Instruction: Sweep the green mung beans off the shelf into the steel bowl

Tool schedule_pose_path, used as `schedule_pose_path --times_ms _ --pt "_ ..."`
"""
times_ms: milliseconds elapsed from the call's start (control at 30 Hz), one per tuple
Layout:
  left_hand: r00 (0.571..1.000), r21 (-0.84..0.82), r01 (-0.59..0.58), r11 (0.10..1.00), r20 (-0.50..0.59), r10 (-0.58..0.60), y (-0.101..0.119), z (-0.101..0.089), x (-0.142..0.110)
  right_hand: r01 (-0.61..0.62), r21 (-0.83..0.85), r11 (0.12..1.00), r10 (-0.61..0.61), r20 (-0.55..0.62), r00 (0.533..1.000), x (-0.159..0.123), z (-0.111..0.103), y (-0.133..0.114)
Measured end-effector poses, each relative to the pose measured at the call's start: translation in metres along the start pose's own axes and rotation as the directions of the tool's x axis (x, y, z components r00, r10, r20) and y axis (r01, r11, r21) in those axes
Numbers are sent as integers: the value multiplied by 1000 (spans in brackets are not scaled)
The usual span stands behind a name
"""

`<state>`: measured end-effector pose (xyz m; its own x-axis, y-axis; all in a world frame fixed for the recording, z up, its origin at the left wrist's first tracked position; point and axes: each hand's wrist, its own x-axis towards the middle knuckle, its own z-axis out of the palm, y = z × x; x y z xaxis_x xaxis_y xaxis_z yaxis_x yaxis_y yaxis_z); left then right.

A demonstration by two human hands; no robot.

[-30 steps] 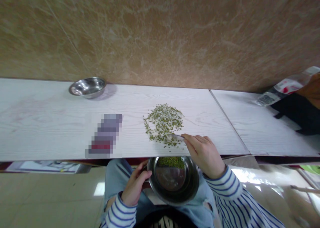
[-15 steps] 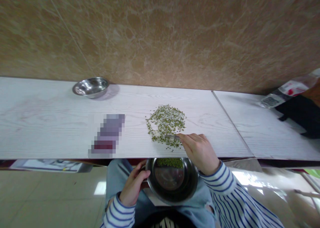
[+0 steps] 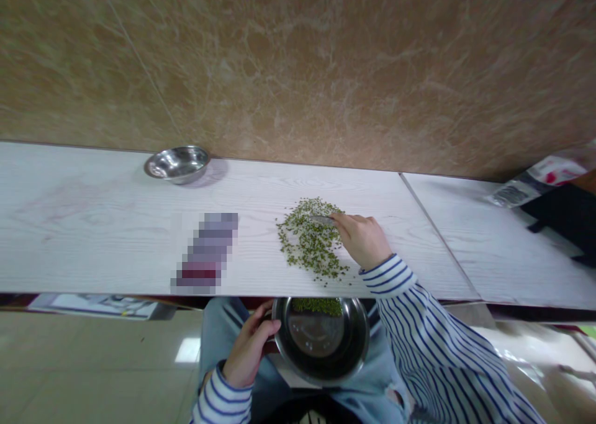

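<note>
Small green beans [image 3: 311,250], which look like mung beans, lie scattered across the white table. Over the far part of the spread is my right hand [image 3: 364,241], its fingers closed on a thin metal tool that looks like a spoon [image 3: 322,220]. The tool's handle is mostly hidden in my grip. Below the table edge, my left hand [image 3: 251,343] grips the left rim of a steel basin [image 3: 321,374] above my lap, thumb on the rim. More green beans [image 3: 319,306] sit in the basin on its table side.
A small steel bowl [image 3: 179,165] stands at the back left, by the marbled wall [image 3: 298,70]. A blurred-out flat object [image 3: 205,250] lies left of the beans. At the right are a plastic package [image 3: 535,182] and a black item [image 3: 563,216].
My right hand has moved the spoon away from me, from the near edge of the beans to the far part. Beans have spread toward the near edge. My left hand stays on the basin.
</note>
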<state>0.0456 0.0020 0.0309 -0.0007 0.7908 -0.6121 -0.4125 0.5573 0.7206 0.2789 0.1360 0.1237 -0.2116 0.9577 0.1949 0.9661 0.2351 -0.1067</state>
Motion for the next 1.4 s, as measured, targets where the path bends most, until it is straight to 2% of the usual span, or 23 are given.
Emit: schedule_pose_path --times_ms 200,633,733,900,1100,1400 --pt "1000 -1 10 1000 -6 -10 5 4 -4 34 8 999 -35 36 999 -2 4 -6" --pt "1000 -4 -4 1000 7 4 3 3 -1 181 66 981 -183 29 983 -40 -7 -11" --pt "1000 7 -4 1000 12 4 3 3 -1 168 72 983 -170 13 985 -41 -9 -9" --pt "1000 13 -1 1000 10 1 6 3 -3 64 30 997 -65 29 997 -26 -6 -8" --pt "1000 30 0 1000 0 0 7 0 -3 110 42 993 -111 39 993 -29 -1 -9" --pt "1000 31 -6 999 19 5 6 3 -1 153 59 987 -155 34 987 -47 -7 -11"
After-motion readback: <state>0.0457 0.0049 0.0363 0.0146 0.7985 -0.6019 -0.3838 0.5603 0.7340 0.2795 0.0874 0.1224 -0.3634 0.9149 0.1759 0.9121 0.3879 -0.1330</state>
